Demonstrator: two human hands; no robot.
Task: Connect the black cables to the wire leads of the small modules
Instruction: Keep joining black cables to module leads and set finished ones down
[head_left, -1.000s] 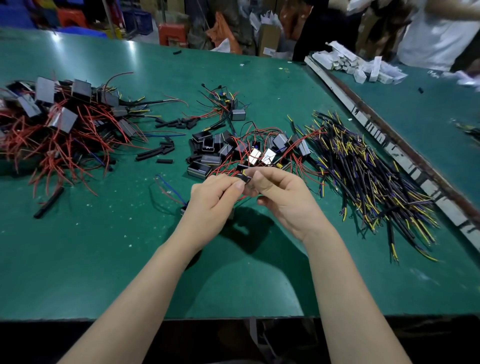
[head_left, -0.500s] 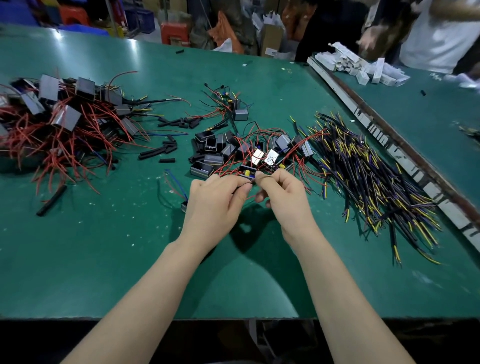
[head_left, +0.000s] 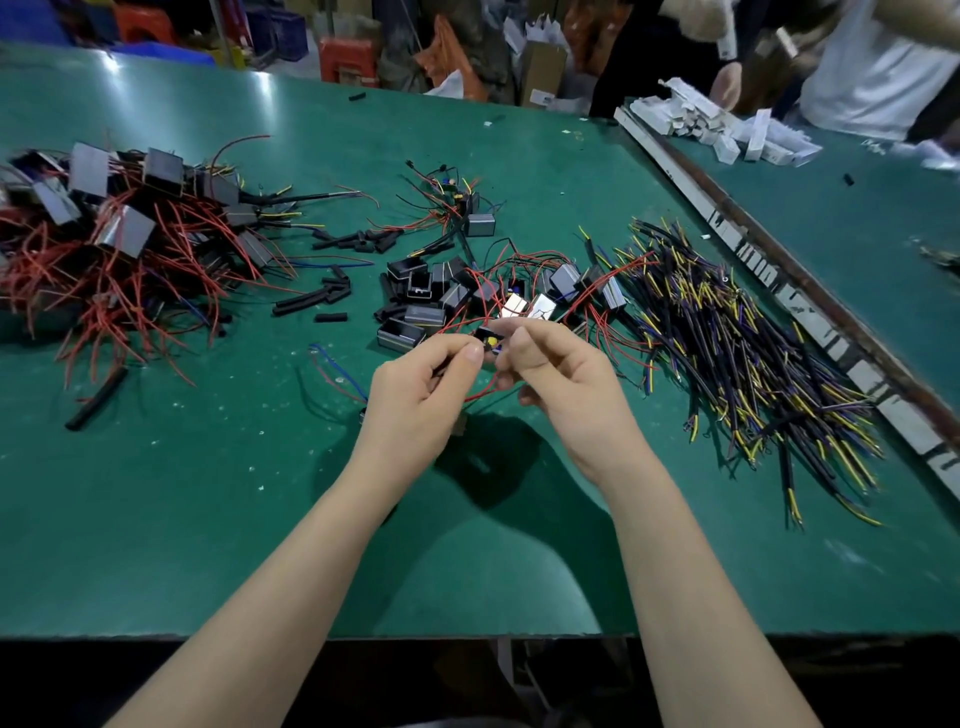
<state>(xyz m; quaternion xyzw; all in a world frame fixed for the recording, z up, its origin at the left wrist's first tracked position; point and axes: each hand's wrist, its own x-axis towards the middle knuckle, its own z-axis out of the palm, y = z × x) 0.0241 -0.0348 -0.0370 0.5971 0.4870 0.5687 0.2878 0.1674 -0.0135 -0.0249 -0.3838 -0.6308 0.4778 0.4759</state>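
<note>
Both hands are up over the green desk (head_left: 156, 493), close together w/ a tiny black part (head_left: 488, 340) with a yellow bit between them. The left hand (head_left: 421, 395) pinches it w/ curled fingers, and the right hand (head_left: 561, 379) has its fingers curled at the other side, red wire (head_left: 480, 395) hanging below. Black cables (head_left: 753, 358) lie in a big pile to the right, small modules (head_left: 467, 296) just behind the hands.
</note>
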